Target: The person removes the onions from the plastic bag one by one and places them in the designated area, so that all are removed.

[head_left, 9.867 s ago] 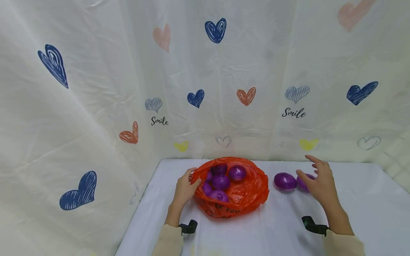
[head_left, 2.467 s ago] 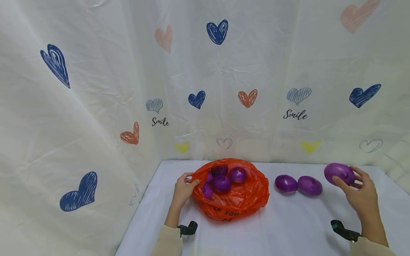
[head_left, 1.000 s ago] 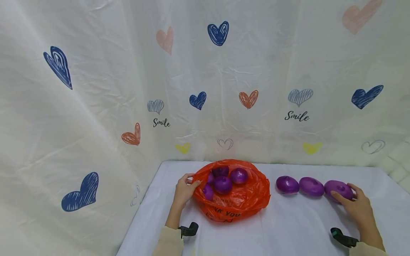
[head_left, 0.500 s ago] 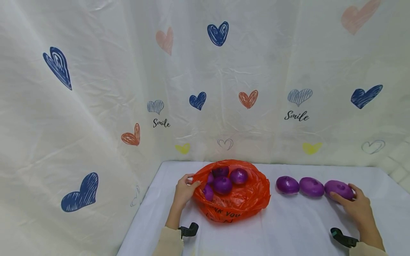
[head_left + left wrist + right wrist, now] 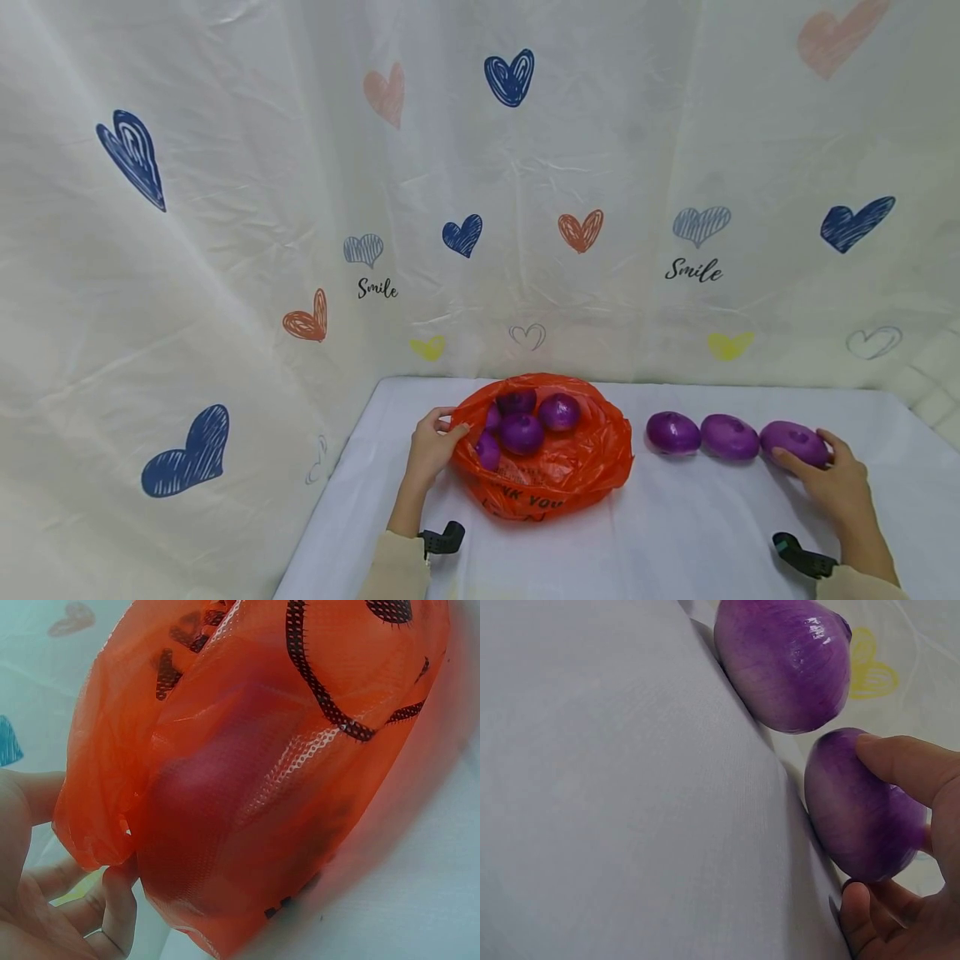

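An orange plastic bag [image 5: 547, 471] lies open on the white table, with several purple onions [image 5: 521, 432] inside. My left hand [image 5: 450, 421] pinches the bag's left rim; the left wrist view shows the bag [image 5: 262, 750] up close with that hand [image 5: 75, 859] on its edge. Three purple onions lie in a row to the bag's right. My right hand [image 5: 813, 458] grips the rightmost onion [image 5: 791, 437], which rests on the table. In the right wrist view the thumb lies on the held onion [image 5: 847, 795], fingers below, beside the middle onion [image 5: 784, 664].
The other two onions [image 5: 672, 432] [image 5: 729, 437] lie side by side between the bag and my right hand. A white heart-printed curtain [image 5: 480, 208] hangs close behind and to the left of the table [image 5: 675, 533]. The table's left edge runs near my left forearm.
My right hand has lowered the onion it held in the air onto the table, at the right end of the row. Over the last second nothing has visibly moved.
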`<state>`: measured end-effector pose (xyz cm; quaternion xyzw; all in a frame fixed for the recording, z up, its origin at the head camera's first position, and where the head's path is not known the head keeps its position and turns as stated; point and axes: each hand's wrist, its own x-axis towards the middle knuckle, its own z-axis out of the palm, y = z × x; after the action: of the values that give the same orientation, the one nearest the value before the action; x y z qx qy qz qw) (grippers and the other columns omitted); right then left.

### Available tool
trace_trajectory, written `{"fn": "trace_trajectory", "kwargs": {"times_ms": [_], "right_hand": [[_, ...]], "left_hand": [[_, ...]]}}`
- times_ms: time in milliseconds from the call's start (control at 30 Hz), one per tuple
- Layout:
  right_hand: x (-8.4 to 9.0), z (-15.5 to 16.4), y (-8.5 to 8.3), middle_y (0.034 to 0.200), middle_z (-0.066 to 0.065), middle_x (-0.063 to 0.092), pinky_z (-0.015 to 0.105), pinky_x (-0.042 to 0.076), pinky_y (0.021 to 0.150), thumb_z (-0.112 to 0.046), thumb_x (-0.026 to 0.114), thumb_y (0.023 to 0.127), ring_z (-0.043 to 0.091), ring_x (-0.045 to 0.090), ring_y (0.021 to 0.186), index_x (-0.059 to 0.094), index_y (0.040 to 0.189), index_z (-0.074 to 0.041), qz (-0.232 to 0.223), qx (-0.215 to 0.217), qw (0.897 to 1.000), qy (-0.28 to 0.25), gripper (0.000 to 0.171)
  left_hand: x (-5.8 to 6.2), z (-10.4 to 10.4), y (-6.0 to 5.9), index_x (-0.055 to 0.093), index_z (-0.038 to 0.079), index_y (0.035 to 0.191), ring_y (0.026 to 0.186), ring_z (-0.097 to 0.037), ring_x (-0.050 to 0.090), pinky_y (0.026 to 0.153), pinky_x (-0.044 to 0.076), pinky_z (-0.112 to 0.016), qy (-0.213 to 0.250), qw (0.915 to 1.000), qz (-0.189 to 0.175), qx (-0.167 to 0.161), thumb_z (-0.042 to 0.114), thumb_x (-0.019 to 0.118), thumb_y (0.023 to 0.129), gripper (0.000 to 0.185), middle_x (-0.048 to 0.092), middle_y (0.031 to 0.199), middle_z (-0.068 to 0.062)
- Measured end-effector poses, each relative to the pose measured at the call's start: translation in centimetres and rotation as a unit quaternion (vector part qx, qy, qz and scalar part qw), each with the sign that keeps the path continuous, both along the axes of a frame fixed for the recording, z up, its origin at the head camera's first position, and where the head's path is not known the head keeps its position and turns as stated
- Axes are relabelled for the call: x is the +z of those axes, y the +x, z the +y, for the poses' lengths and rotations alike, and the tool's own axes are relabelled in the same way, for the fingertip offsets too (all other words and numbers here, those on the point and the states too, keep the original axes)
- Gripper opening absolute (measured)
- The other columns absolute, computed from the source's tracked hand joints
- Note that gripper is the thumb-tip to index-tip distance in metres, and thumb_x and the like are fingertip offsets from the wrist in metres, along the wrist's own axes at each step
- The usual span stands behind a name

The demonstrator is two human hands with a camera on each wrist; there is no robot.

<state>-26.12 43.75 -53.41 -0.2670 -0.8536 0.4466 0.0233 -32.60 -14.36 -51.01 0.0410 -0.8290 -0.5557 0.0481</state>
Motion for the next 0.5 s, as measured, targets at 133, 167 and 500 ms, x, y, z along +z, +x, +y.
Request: {"fn": "trace_trajectory", "kwargs": {"times_ms": [133,167,500], "right_hand": [[0.02,-0.04,0.0,0.158,0.046,0.001,0.073,0.025,0.114,-0.059,0.056,0.097,0.064,0.02,0.142,-0.007,0.161,-0.004,0.003,-0.001,1.0,0.003,0.106],[0.02,-0.03,0.0,0.158,0.046,0.001,0.073,0.025,0.114,-0.059,0.056,0.097,0.064,0.02,0.143,-0.007,0.161,-0.004,0.004,-0.001,1.0,0.004,0.106],[0.1,0.61,-0.04,0.157,0.046,0.009,0.073,0.029,0.111,-0.057,0.057,0.097,0.063,0.024,0.14,-0.006,0.161,-0.001,0.016,0.012,1.0,0.013,0.105]], "left_hand": [[0.03,0.0,-0.01,0.065,0.012,0.13,0.075,-0.019,0.059,0.065,0.057,-0.028,0.0,1.0,0.0,-0.001,0.027,0.074,0.092,0.042,0.063,0.097,-0.011],[0.04,0.0,-0.02,0.065,0.012,0.13,0.075,-0.019,0.059,0.065,0.057,-0.028,0.0,1.0,0.0,-0.001,0.027,0.074,0.092,0.042,0.063,0.097,-0.011],[0.07,-0.04,0.06,0.065,0.013,0.13,0.076,-0.019,0.06,0.067,0.059,-0.029,0.004,1.0,-0.003,-0.002,0.027,0.074,0.092,0.042,0.064,0.098,-0.011]]}}
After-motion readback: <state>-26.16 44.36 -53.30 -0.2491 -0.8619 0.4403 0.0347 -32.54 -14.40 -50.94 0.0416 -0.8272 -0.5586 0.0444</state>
